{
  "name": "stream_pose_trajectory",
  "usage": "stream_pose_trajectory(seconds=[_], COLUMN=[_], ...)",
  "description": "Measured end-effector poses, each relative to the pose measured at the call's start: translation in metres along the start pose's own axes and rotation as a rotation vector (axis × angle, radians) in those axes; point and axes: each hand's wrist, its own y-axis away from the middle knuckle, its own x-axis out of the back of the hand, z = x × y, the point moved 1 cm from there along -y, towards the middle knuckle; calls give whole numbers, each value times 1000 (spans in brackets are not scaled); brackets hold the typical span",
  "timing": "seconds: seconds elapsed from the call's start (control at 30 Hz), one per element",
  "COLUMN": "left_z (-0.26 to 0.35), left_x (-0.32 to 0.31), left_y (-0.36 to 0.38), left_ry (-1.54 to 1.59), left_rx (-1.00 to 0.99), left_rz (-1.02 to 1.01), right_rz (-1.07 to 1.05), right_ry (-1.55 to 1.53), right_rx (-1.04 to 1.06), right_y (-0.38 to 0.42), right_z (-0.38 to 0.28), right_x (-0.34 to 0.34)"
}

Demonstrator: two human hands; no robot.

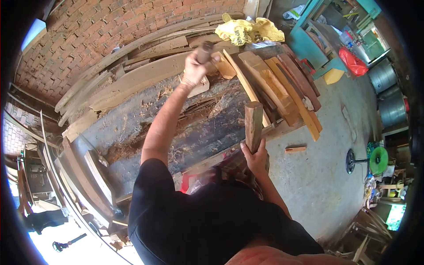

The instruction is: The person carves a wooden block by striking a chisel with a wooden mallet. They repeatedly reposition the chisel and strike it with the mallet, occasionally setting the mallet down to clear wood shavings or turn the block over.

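Note:
My left hand [194, 70] is stretched out over the far side of the workbench [145, 115]. Its fingers are closed around a short dark brown piece [204, 52], smeared by motion, so its exact kind does not show. Close to my body, my right hand [256, 160] grips the lower end of a thick wooden billet [253, 128] that stands roughly upright, its flat end facing up. Under my left wrist lies a pale wood block [199, 87], partly covered by the hand. A lighter wood offcut [226, 68] rests just right of that hand.
Wood shavings litter the dark bench top. Several boards [274, 84] lie along its right end, and long planks [145, 68] are stacked by the brick wall [110, 33]. A yellow bag [249, 33] sits at the back. On the concrete floor are a wood scrap [296, 149] and a green fan [378, 160].

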Motion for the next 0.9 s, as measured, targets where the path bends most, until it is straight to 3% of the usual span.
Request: stream_pose_trajectory(seconds=[0.13, 0.23, 0.33, 0.43, 0.5, 0.57, 0.8, 0.87, 0.9], left_z=[11, 4, -11, -28, -31, -29, -27, -27, -28], left_x=[13, 8, -3, -3, -1, -2, 3, 5, 6], left_y=[5, 28, 56, 66, 69, 70, 72, 70, 68], left_ry=[-29, -274, -331, -427, -460, -478, -450, -458, -470], left_rx=[-5, -120, -453, -534, -550, -612, -561, -594, -631], left_rz=[22, -115, -128, -196, -217, -228, -241, -239, -229], right_rz=[12, -23, -36, -57, -72, -15, -27, 82, 66], right_ry=[-39, -97, -152, -131, -81, -110, -169, -217, -149], right_rx=[-23, -103, -202, -192, -203, -24, -124, -76, 60], right_y=[4, 4, 5, -1, -6, -13, -20, -26, -29], right_z=[-14, -20, -14, -22, -29, -43, -51, -70, -73], right_x=[4, 7, 8, 14, 17, 17, 12, 14, 20])
